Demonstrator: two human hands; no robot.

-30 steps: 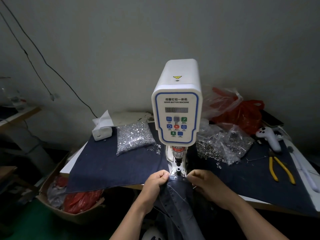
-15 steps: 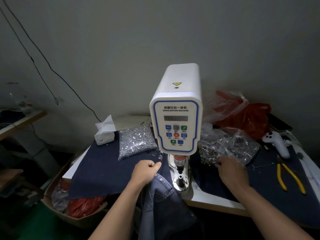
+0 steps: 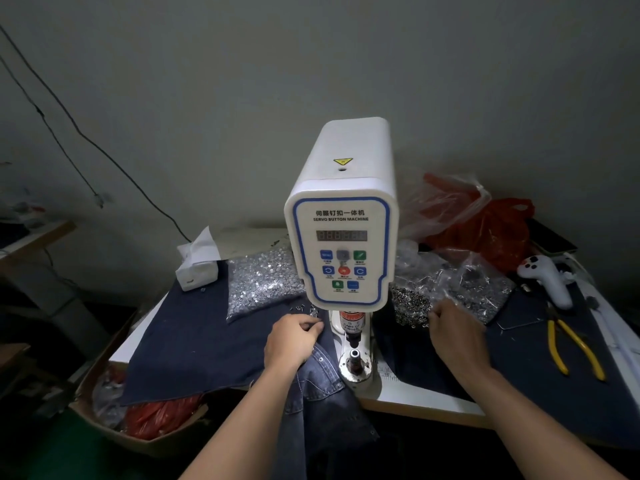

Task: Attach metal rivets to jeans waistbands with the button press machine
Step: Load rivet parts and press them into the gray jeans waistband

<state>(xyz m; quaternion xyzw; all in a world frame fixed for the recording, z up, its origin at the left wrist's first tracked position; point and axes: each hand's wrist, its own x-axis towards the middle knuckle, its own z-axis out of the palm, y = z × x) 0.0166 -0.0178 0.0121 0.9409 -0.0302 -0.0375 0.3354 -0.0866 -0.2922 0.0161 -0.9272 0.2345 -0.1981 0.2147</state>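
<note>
Gripping crumpled dark denim jeans (image 3: 322,386) beside the glossy white button press machine (image 3: 343,216), left hand (image 3: 292,342) curled, right hand (image 3: 453,336) reaching into crinkled clear bag of metal rivets (image 3: 415,301), grip unclear.

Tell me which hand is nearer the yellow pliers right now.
Right. The right hand is at the open bag of rivets, left of the yellow pliers. The left hand holds the jeans across the press machine.

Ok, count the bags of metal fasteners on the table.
2. One clear bag of silver pieces lies left of the button machine; a second opened bag lies right, at the right hand. The machine may hide more.
</note>
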